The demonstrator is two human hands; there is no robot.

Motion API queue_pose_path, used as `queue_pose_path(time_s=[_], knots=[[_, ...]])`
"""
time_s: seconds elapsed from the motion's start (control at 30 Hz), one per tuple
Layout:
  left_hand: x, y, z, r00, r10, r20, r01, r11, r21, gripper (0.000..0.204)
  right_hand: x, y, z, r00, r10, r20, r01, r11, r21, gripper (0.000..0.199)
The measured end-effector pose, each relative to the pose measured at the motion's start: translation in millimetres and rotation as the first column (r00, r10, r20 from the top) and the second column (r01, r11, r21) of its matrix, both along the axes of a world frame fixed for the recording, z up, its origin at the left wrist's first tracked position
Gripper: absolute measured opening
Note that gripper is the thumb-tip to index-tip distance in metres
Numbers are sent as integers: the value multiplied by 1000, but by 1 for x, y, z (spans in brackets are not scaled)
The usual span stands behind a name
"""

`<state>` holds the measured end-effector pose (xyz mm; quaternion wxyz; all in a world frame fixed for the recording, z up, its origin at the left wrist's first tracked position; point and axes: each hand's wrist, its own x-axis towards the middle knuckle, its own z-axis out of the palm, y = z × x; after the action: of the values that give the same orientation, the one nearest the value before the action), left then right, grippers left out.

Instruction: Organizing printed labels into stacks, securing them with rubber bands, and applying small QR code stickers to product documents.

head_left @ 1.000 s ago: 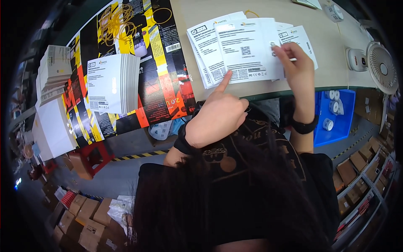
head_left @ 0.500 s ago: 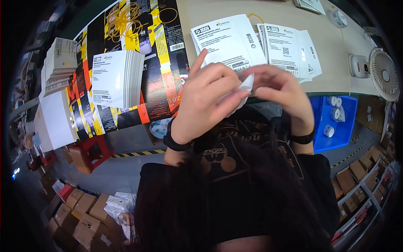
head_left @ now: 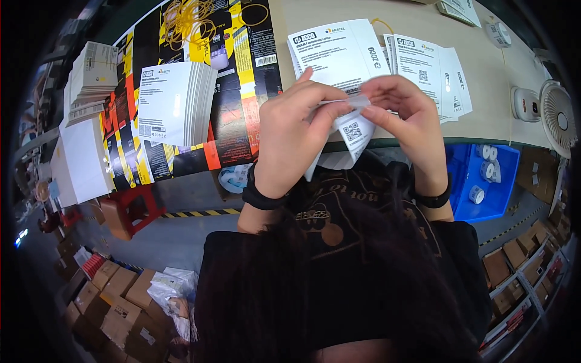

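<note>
A folded white printed sheet (head_left: 356,146) with a square code hangs in front of my chest at the table's near edge. My left hand (head_left: 299,130) pinches its upper edge between thumb and fingers, with the index finger raised. From the other side, my right hand (head_left: 407,115) grips the same edge, its thumb and fingertips close to my left thumb. Just beyond my hands lies a pile of white printed sheets (head_left: 333,51), and to its right a fanned pile of similar sheets (head_left: 417,75). A neat stack of them (head_left: 163,100) sits to the left.
Under the left stack is a black, yellow and red printed board (head_left: 236,124), with yellow rubber bands (head_left: 187,21) on it. More stacked sheets (head_left: 91,72) stand far left. A white fan (head_left: 557,115) is at right, above a blue bin (head_left: 469,209) holding label rolls (head_left: 476,193).
The white sheet has opened downward, showing its printed side with the square code. My right hand has moved down and its fingers have closed on the sheet's edge. The view has shifted slightly.
</note>
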<state>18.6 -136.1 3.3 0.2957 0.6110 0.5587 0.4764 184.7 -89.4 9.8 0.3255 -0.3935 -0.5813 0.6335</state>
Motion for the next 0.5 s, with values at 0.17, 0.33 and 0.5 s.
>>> queue_pose_path(time_s=[0.17, 0.33, 0.5], knots=[[10, -5, 3, 978, 117, 172, -61, 952, -300, 15, 3, 5, -2, 995, 84, 47, -92, 977, 192, 11], [10, 0, 1, 960, 74, 272, -14, 976, -215, 19, 0, 7, -5, 986, -157, -58, 165, 969, 186, 14], [4, -3, -1, 932, 118, 342, 18, 929, -369, 20, 0, 12, -9, 958, -226, -174, 229, 973, -5, 36]])
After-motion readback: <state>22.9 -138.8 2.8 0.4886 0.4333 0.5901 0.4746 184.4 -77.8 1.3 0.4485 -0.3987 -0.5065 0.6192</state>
